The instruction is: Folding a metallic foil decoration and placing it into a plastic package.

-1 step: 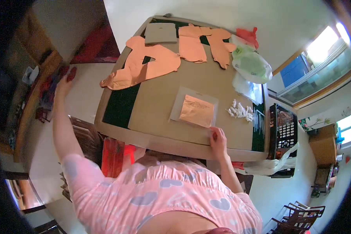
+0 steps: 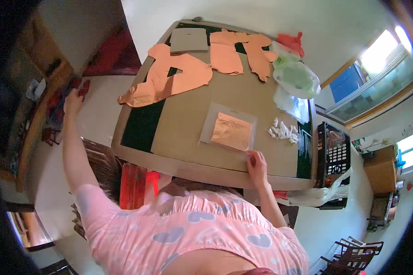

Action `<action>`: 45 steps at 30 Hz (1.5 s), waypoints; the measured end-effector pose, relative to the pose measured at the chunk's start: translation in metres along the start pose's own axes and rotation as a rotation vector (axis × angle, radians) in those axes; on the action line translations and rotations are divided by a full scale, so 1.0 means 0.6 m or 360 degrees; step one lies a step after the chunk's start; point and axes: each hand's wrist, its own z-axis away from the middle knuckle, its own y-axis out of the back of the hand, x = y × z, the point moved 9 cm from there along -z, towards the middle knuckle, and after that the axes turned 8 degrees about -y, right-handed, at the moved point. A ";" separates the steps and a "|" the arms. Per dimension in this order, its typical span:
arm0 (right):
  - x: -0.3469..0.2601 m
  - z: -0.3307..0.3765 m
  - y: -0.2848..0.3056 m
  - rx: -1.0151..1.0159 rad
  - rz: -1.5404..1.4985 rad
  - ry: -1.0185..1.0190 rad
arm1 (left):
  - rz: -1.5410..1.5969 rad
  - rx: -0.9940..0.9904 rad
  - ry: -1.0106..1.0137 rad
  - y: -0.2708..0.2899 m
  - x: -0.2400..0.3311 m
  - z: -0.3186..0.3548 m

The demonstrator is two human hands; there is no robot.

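Observation:
On the brown table top lies a clear plastic packet with a folded copper-coloured sheet inside. My right hand rests at its near right corner, fingers curled and pinched against the clear edge. Far out to the left, beyond the table, my left arm is stretched; the fingers of my left hand are too small and blurred to read. Flat copper foil shapes, like uninflated balloons, lie at the back: a large one on the left, and others at the middle and right.
A grey square pad lies at the back left. To the right are a pale green plastic bag, a red bag, small white plastic pieces and clear sticks. A black crate stands beside the table's right edge.
My left hand has shifted down slightly at the far left. My right hand and the packet stay in place.

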 end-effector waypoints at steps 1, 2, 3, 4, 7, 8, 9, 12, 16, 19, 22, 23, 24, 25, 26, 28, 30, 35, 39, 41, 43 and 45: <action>-0.003 0.001 -0.001 -0.0006 -0.0007 -0.0002 | -0.0009 -0.0001 0.0003 0.013 -0.003 -0.005; -0.015 -0.001 0.004 0.0064 0.0108 0.0064 | 0.0013 0.0279 0.0093 0.054 -0.016 -0.005; -0.027 -0.002 0.011 0.0139 0.0233 0.0118 | 0.0041 0.0550 0.0169 0.086 -0.012 0.001; -0.034 -0.005 0.015 0.0132 0.0234 0.0108 | -0.0063 0.1073 -0.0033 0.129 0.020 0.030; -0.065 -0.003 0.030 0.0242 0.0382 0.0275 | 0.0182 0.1805 -0.0754 0.174 0.195 0.169; -0.074 -0.006 0.025 0.0187 0.0432 0.0441 | 0.0769 0.1159 -0.0567 0.136 0.264 0.186; -0.083 -0.002 0.018 0.0133 0.0480 0.0617 | 0.0749 0.0797 -0.0633 0.090 0.348 0.236; -0.054 -0.013 0.013 -0.0082 0.0157 0.0439 | 0.0791 0.0129 -0.1796 -0.069 0.577 0.396; -0.016 -0.011 0.037 -0.0041 -0.0217 0.0197 | 0.1048 -0.0117 -0.2186 -0.200 0.644 0.516; 0.000 0.002 0.047 -0.0029 -0.0180 0.0160 | 0.1097 -0.0322 -0.2077 -0.234 0.651 0.538; 0.027 -0.003 0.045 0.0034 -0.0425 0.0015 | 0.1241 -0.0168 -0.1980 -0.261 0.651 0.523; 0.037 -0.003 0.045 0.0079 -0.0443 -0.0032 | 0.1331 -0.0105 -0.1910 -0.265 0.649 0.516; 0.045 -0.005 0.045 0.0125 -0.0462 -0.0078 | 0.1417 -0.0040 -0.1837 -0.258 0.649 0.508; 0.047 -0.006 0.041 0.0117 -0.0466 -0.0090 | 0.1413 -0.0054 -0.1830 -0.256 0.655 0.510; 0.051 -0.006 0.041 0.0155 -0.0469 -0.0140 | 0.1430 0.0008 -0.1772 -0.248 0.657 0.509; 0.053 -0.008 0.038 0.0184 -0.0483 -0.0196 | 0.1433 0.0064 -0.1707 -0.241 0.660 0.507; 0.049 -0.007 0.041 0.0257 -0.0404 -0.0208 | 0.1350 0.0104 -0.1722 -0.241 0.663 0.510; 0.023 -0.008 0.045 0.0353 -0.0235 -0.0117 | 0.1310 0.0159 -0.1722 -0.243 0.664 0.514; 0.034 -0.010 0.045 0.0419 -0.0235 -0.0106 | 0.1260 0.0186 -0.1717 -0.243 0.667 0.515; 0.031 -0.009 0.043 0.0411 -0.0194 -0.0116 | 0.1275 0.0208 -0.1685 -0.243 0.665 0.512; 0.029 -0.009 0.043 0.0402 -0.0154 -0.0123 | 0.1289 0.0233 -0.1651 -0.243 0.662 0.509; 0.020 -0.010 0.044 0.0398 -0.0198 -0.0045 | 0.1309 0.0181 -0.1634 -0.249 0.660 0.505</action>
